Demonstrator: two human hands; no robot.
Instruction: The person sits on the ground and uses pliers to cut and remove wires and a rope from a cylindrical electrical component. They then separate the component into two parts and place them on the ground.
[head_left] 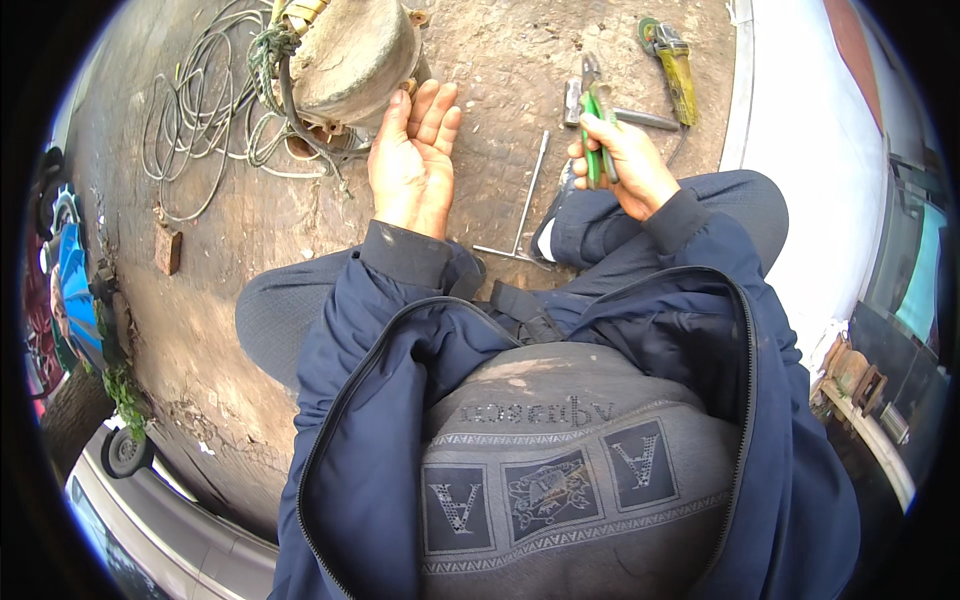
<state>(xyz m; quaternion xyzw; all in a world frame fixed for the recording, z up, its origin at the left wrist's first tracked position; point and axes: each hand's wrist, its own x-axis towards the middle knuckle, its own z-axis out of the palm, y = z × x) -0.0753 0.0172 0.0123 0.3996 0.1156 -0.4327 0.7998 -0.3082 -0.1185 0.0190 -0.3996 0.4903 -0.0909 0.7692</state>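
Soft even daylight, faint shadows, sharp centre, fisheye-bent dark rim

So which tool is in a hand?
The green-handled pliers, gripped by the right hand. The yellow angle grinder and the bent metal rod lie on the ground.

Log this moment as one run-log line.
left hand: open, against motor | right hand: gripping green pliers | ground: wrench, grinder

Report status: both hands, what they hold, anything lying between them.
Left hand open, palm up beside dusty motor housing. Right hand shut on green-handled pliers. L-shaped metal rod on ground between hands.
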